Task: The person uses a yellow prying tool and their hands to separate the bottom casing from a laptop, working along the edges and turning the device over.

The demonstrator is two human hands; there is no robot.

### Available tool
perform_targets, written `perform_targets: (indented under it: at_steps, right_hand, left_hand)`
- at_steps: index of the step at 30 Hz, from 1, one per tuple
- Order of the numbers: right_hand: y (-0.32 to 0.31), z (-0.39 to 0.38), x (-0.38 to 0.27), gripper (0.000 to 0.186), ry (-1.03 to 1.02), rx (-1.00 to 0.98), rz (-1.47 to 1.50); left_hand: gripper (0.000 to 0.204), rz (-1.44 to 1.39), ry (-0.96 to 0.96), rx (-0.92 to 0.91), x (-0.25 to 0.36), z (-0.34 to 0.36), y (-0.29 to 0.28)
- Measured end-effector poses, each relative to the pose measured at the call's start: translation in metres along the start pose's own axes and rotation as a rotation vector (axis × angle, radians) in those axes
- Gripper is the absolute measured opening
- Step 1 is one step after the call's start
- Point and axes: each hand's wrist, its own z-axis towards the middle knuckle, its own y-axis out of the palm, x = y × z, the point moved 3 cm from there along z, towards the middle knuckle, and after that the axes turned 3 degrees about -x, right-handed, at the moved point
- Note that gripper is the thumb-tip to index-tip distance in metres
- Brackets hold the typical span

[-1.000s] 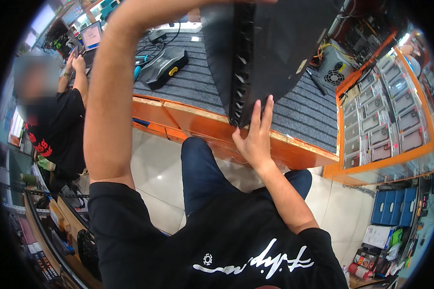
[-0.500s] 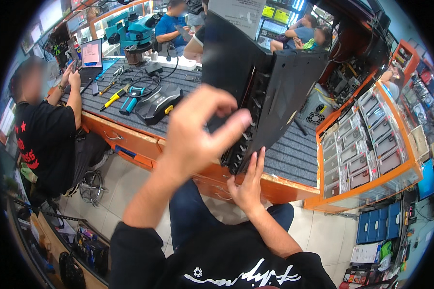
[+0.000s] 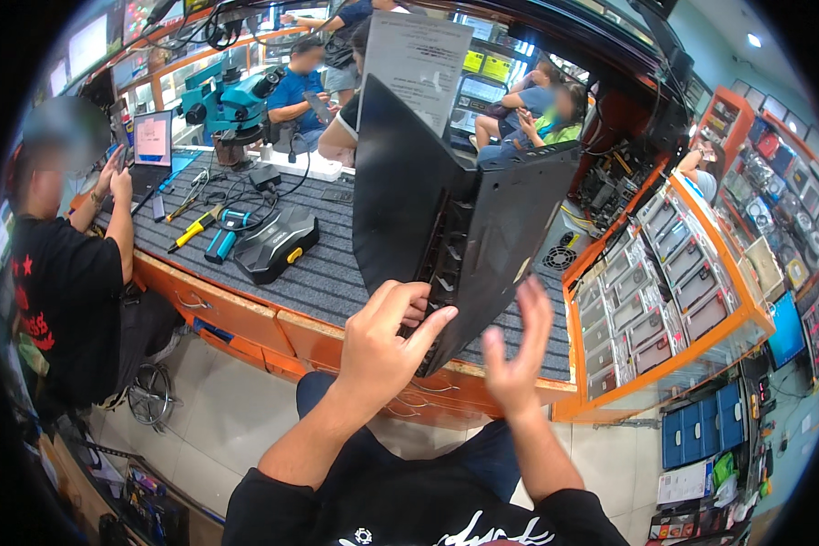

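A black laptop point(image 3: 508, 241) stands on its side on the counter, its two halves spread in a V. Slots and small dark parts show along the hinge edge facing me. My left hand point(image 3: 384, 335) has its thumb and curled fingers at the lower part of that edge, gripping it. Just right of the laptop's lower panel is my right hand point(image 3: 521, 359), slightly blurred, fingers apart and nothing in it. Whether its fingertips touch the panel, I cannot tell.
The counter has a striped grey mat point(image 3: 328, 264). On it lie a black case with a yellow latch point(image 3: 278, 244), a yellow-handled tool point(image 3: 194, 231) and cables. A teal microscope point(image 3: 232, 105) stands behind. At left sits a person point(image 3: 73, 264); at right is an orange-framed display case point(image 3: 678, 291).
My left hand has come down onto the laptop's lower hinge edge. My right hand has let go of the lower edge and moved right, opening. The view has shifted somewhat.
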Motion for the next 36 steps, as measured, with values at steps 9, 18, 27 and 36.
perform_targets:
  at_steps: [9,18,27,36]
  right_hand:
    - [-0.015,0.122,0.121,0.068,0.427,0.11,0.579]
    - [-0.025,0.124,0.135,0.049,0.531,0.148,0.676]
    - [-0.009,0.132,0.151,0.043,0.347,0.232,1.025]
    - [-0.049,0.121,0.146,0.034,0.237,0.216,1.138]
  left_hand:
    - [0.027,0.021,-0.054,-0.011,0.005,0.004,0.003]
    - [0.026,0.031,-0.004,0.004,-0.002,0.011,0.005]
    - [0.026,0.06,0.072,-0.007,-0.002,0.007,0.011]
    - [0.029,0.134,0.281,-0.035,0.012,-0.007,0.014]
